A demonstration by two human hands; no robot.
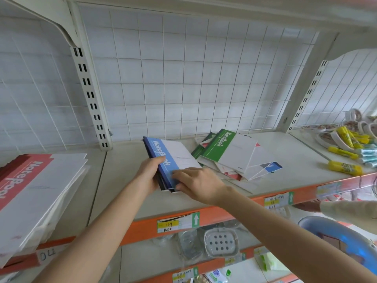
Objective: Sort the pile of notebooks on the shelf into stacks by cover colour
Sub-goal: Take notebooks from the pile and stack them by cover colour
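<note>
A stack of blue-covered notebooks sits tilted at the middle of the white shelf. My left hand grips the stack's left edge, thumb on the top cover. My right hand lies on the stack's near right corner, fingers bent over its edge. To the right is a loose pile of notebooks; a green one is on top, with red, green and blue covers showing beneath. A stack of red notebooks stands at the far left of the shelf.
Yellow glue sticks and tape rolls lie at the shelf's right end. A wire grid backs the shelf. An orange front rail carries price tags. Lower shelves hold soap dishes. A blue basket and someone's sleeve are at lower right.
</note>
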